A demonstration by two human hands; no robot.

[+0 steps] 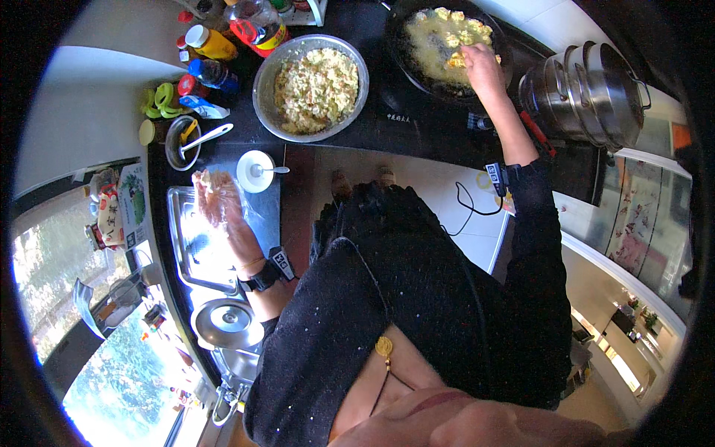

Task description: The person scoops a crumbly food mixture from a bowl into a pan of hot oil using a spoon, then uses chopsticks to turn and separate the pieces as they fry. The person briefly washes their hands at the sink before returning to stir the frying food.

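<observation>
My right hand [485, 70] reaches over a black wok [399, 53] at the top. Its fingers are bunched close to several yellow battered pieces [455, 39] in the bubbling oil [422, 58]; whether they pinch anything is hidden. A clear plastic glove, smeared with pale mixture, covers my left hand [220, 209], which is raised above a shiny metal tray [180, 268]. I cannot tell if it holds mixture. Between the two hands, on the black counter, stands a large steel bowl [261, 103] containing a chunky pale mixture [321, 89].
A white bowl [251, 181] with a spoon and a small metal bowl [172, 151] holding a white-handled utensil stand left. Bottles [215, 44] and jars crowd the back corner. A stacked steel pot [581, 95] stands right of the wok. A metal lid [215, 329] lies near the faucet [223, 399].
</observation>
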